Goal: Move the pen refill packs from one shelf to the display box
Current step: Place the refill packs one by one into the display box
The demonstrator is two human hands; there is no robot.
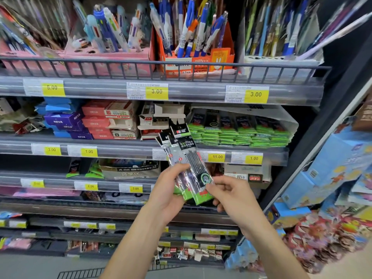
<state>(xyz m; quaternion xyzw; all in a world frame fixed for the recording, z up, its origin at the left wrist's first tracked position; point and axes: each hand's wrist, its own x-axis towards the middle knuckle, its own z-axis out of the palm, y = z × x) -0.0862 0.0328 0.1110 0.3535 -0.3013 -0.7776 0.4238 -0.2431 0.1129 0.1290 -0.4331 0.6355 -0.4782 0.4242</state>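
A tall shop shelving unit filled the view, each tier fronted by a clear price rail with yellow tags. The top tier held boxes of upright pens behind a wire rail. On the second tier, at the right, stood a white display box packed with rows of green-and-black refill packs, stacked close and leaning back. To its left lay small red, white and blue cartons. Lower tiers held more cartons and a few loose green packs. At the far right edge stood stacked blue toy boxes.

In front of the shelves, below the display box and well apart from it, two bare hands held a small fan of pen refill packs, tilted with the black header cards up and left, green ends down. The left hand had its fingers curled round the lower part of the bundle from behind. The right hand pinched the green bottom edge of the front pack with its thumb and fingers together.

The packs looked light, thin and glossy, likely slippery against one another and bendable along their length. Gripping the bundle squarely across its middle, or by the stiffer card ends, would probably stop them sliding apart.
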